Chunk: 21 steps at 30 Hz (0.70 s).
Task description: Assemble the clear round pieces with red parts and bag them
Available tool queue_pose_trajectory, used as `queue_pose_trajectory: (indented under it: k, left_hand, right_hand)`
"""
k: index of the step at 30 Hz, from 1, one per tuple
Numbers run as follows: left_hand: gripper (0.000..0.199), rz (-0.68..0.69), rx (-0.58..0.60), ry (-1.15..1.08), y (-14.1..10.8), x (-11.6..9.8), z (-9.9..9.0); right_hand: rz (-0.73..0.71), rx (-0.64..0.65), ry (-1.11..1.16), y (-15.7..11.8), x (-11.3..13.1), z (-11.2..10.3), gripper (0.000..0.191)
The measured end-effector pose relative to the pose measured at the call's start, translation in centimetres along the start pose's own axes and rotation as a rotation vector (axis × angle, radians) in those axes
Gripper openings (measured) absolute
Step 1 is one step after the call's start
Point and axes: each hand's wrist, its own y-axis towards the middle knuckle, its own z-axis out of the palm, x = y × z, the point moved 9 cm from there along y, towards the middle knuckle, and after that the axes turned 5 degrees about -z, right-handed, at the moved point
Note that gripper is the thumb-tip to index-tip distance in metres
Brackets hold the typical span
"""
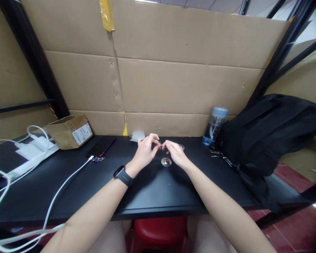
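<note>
Above the middle of the black table (158, 189), my left hand (147, 147) has its fingers closed on a small metal disc (160, 144) seen nearly edge-on. My right hand (175, 151) is just to its right, fingers bent together with their tips close to the disc; whether they hold anything is too small to make out. A round silver disc with a red piece on it (166, 162) lies on the table below my hands. Another shiny disc (182, 147) is partly hidden behind my right hand.
Behind my hands lies a translucent plastic packet (137, 136). To the left are a phone (100, 146), white cables (60, 188) and a cardboard box (70, 131). A bottle (214, 126) and black backpack (268, 133) stand right. Cardboard (158, 84) walls the back.
</note>
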Motion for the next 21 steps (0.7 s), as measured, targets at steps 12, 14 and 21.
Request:
queue_pose_trajectory:
  k: [12, 14, 21]
  left_hand:
    - [0.01, 0.003, -0.038, -0.05, 0.1, -0.2, -0.7]
    - [0.016, 0.011, -0.044, -0.095, 0.1, -0.2, -0.9]
    - [0.051, 0.043, 0.127, -0.067, -0.3, 0.0, 0.8]
  right_hand:
    - [-0.043, 0.034, -0.177, 0.0, -0.4, -0.3, 0.026]
    - [-0.012, 0.043, -0.233, 0.0, -0.6, -0.4, 0.026]
    - [0.019, 0.05, -0.243, 0.0, -0.4, -0.9, 0.022]
